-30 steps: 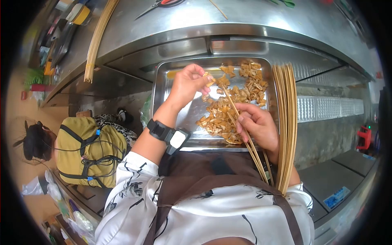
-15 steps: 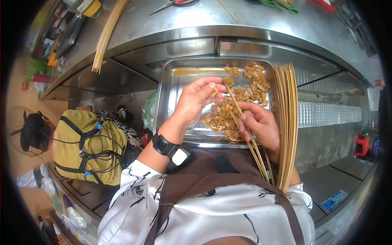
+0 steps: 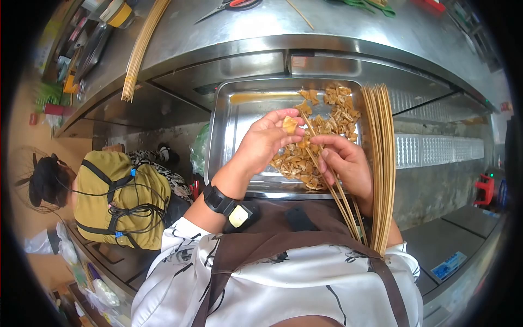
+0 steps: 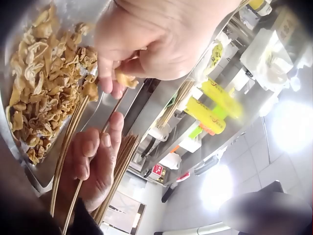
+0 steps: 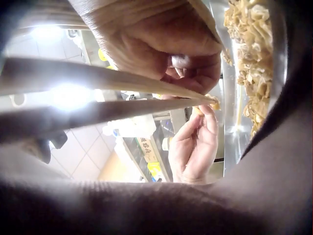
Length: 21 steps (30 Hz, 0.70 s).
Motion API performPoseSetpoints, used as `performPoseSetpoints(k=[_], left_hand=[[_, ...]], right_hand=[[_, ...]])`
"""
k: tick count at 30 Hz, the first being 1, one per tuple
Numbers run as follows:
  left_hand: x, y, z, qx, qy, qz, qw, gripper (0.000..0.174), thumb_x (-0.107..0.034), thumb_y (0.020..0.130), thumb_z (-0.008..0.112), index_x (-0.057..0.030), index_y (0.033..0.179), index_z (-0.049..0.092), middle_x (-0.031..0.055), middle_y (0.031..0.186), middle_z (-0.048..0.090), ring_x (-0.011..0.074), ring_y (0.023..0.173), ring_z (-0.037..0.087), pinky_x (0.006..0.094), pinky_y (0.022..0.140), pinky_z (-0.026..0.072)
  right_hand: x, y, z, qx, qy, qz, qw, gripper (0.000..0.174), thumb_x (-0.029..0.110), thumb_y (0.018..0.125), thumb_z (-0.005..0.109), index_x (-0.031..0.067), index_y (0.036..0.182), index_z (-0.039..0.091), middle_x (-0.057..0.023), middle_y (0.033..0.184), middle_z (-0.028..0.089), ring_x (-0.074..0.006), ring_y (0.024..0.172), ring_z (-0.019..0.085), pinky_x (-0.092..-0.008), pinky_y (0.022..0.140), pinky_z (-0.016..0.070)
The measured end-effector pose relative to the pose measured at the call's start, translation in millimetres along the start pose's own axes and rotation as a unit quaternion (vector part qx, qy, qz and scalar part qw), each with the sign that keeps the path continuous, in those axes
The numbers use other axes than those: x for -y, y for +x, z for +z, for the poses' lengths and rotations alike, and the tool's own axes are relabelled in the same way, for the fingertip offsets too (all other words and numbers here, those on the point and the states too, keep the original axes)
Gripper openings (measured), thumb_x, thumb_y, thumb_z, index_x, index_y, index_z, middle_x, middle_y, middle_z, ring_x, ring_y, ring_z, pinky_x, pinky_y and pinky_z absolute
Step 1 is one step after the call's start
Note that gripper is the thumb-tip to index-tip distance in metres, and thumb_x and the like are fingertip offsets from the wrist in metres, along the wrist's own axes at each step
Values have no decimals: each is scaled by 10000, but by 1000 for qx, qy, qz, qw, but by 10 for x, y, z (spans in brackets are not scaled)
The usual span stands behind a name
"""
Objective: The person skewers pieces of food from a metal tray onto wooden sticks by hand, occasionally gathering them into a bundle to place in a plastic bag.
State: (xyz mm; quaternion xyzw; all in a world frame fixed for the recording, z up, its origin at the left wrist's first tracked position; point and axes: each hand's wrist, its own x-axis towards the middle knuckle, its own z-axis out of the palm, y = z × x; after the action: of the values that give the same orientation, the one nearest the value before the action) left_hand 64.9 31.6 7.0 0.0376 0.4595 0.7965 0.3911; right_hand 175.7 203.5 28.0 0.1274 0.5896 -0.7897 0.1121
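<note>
Over the metal tray (image 3: pixel 218 136) the left hand (image 3: pixel 262 139) pinches a small folded yellowish-brown piece (image 3: pixel 290 125), also visible between its fingertips in the left wrist view. Facing it, the right hand (image 3: pixel 347 166) holds several thin wooden sticks (image 3: pixel 341 204) that slant up to the left; brown pieces (image 3: pixel 304 108) sit at the tips of some. One stick's tip in the left wrist view reaches the piece in the left fingers; whether it pierces it, I cannot tell. A loose heap of similar pieces (image 3: pixel 297 163) lies in the tray beneath the hands.
A thick bundle of sticks (image 3: pixel 383 169) stands along the tray's right side. On the steel counter (image 3: pixel 354 24) are scissors (image 3: pixel 239 4), another stick bundle (image 3: pixel 143 52), a single stick (image 3: pixel 299 13) and green items (image 3: pixel 359 4). A person with a tan backpack (image 3: pixel 120 199) is at the left.
The left hand has come down and right, nearer the right hand, and turned so the piece between its fingers shows more. The right hand stays nearly in place on the sticks.
</note>
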Motion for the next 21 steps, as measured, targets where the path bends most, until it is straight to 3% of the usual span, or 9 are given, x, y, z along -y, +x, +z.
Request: performPoseSetpoints(k=[1, 5, 8, 14, 21], left_hand=[[7, -13, 10, 8, 22, 9, 1000, 294, -76, 904, 510, 28, 1180, 506, 151, 1091, 596, 225, 943, 611, 341, 854, 487], [-74, -87, 113, 17, 92, 2, 996, 239, -14, 879, 533, 31, 1114, 536, 186, 1085, 606, 246, 962, 626, 332, 827, 524], [-130, -129, 192, 37, 138, 48, 989, 88, -26, 872, 561, 22, 946, 564, 190, 995, 640, 236, 812, 665, 297, 695, 560], [-148, -137, 332, 46, 170, 33, 984, 88, 43, 829, 593, 15, 910, 572, 151, 904, 655, 202, 721, 664, 267, 650, 553], [-33, -111, 299, 53, 198, 33, 978, 115, 64, 825, 584, 24, 933, 584, 119, 929, 640, 171, 772, 651, 264, 687, 546]], right_hand=[[-4, 7, -3, -2, 14, -3, 1000, 280, 19, 897, 423, 15, 1153, 537, -31, 645, 533, -70, 454, 461, -196, 423, 376], [-11, 34, -15, -27, 22, -17, 999, 201, 66, 910, 470, 15, 1084, 558, -19, 632, 525, -63, 450, 452, -190, 411, 348], [7, 39, -20, -30, 26, -16, 999, 154, 100, 909, 512, 14, 1024, 565, -11, 628, 519, -58, 447, 443, -188, 406, 334], [1, 33, -17, -37, 34, -12, 999, 136, 138, 913, 529, 9, 942, 562, -10, 636, 519, -57, 446, 439, -182, 407, 331], [-2, 38, -55, -38, 84, -14, 996, 136, 138, 907, 545, 10, 953, 552, -15, 671, 524, -43, 459, 433, -166, 408, 341]])
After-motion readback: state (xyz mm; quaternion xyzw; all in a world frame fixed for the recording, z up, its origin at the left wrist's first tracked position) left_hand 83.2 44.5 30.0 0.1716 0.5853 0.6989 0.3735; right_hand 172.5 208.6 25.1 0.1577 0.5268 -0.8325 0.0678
